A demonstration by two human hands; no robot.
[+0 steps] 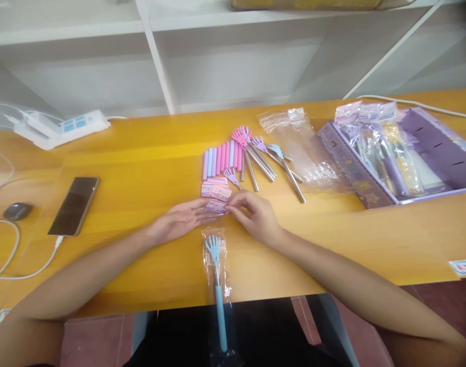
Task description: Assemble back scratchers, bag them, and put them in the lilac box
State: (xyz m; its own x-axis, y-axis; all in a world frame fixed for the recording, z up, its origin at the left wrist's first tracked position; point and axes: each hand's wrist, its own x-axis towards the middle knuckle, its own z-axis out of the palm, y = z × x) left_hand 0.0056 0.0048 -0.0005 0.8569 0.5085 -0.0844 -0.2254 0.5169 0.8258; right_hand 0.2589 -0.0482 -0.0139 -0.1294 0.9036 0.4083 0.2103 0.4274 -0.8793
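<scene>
My right hand [255,216] pinches the edge of a small printed card [216,206] between thumb and fingers. My left hand [179,220] is open, its fingers stretched out flat at the card's left side and partly under it. More printed cards [220,191] lie in a small pile just beyond. Nearer me, a blue hand-shaped back scratcher [220,311] lies in a clear plastic bag [207,265], reaching past the table's front edge. Behind the cards are a row of pink, purple and blue handle tubes [218,159] and several scratcher heads on metal rods [261,162].
Clear bags [297,148] lie right of the rods. A purple display box [370,196] at the right holds bagged back scratchers [393,163]. A phone [74,206] on a cable, a black mouse [18,211] and a power strip [64,127] occupy the left. White shelves [233,66] stand behind the table.
</scene>
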